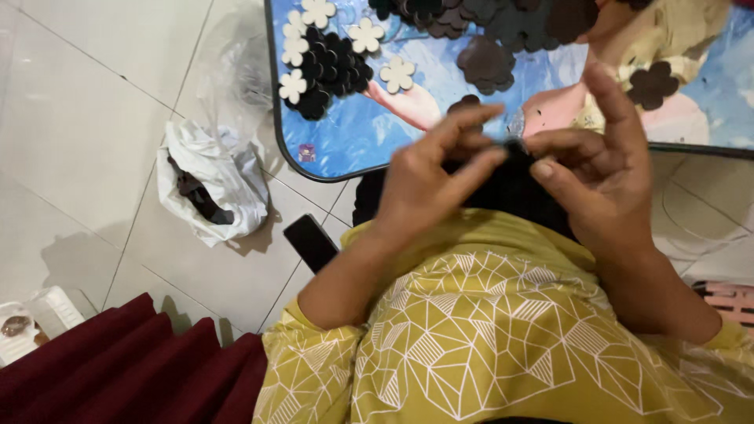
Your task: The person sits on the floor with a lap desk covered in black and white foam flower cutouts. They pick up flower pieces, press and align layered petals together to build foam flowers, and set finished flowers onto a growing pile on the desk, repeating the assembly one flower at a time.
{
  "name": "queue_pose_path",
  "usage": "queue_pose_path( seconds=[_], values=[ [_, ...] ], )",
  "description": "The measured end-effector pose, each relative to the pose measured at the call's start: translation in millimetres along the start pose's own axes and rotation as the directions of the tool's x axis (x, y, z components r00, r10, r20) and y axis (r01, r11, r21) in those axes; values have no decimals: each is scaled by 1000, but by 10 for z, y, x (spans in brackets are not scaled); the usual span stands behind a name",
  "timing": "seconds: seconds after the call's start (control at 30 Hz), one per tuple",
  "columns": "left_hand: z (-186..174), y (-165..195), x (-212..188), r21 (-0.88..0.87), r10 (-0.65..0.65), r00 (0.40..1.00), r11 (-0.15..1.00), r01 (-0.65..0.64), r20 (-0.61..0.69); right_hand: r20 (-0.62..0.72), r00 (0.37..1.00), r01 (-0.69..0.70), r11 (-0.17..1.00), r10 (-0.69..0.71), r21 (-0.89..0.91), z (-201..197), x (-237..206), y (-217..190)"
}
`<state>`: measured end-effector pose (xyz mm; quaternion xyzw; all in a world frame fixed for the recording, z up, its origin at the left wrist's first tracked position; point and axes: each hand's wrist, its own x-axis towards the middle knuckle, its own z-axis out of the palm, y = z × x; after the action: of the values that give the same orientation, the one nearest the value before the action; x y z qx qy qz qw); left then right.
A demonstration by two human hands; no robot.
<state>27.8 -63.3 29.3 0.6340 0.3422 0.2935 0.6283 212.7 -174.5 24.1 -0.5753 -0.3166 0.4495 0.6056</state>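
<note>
Your left hand [428, 184] and right hand [601, 169] pinch one small dark piece [514, 147] between their fingertips, midway between them. Loose flower cutouts [330, 59] lie beyond your left hand, nearer it.

The person wears a mustard-yellow garment [487, 338] printed with white geometric line webs; its short sleeves end above the bare forearms beside the dark red cloth [126, 369].
</note>
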Motion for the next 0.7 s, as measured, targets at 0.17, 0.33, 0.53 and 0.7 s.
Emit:
queue_pose_path(
  seconds=[0.17, 0.33, 0.53, 0.7],
  values=[
    [-460, -13, 639, 200, 182, 958, 970, -138, -222, 108, 987, 129, 990, -122, -52, -88, 13, 18],
    [-755, -93, 1039, 569, 444, 837, 797, -205, -320, 99, 988, 123, 989, -116, -76, -133, -17, 61],
    [-639, -174, 621, 808, 532, 816, 570, -149, -225, 76, 986, 160, 967, -148, -200, -151, 55, -24],
    [-509, -239, 352, 903, 471, 857, 430, -17, -208, 64, 996, 77, 980, -67, -182, -109, 45, -27]
  ],
)
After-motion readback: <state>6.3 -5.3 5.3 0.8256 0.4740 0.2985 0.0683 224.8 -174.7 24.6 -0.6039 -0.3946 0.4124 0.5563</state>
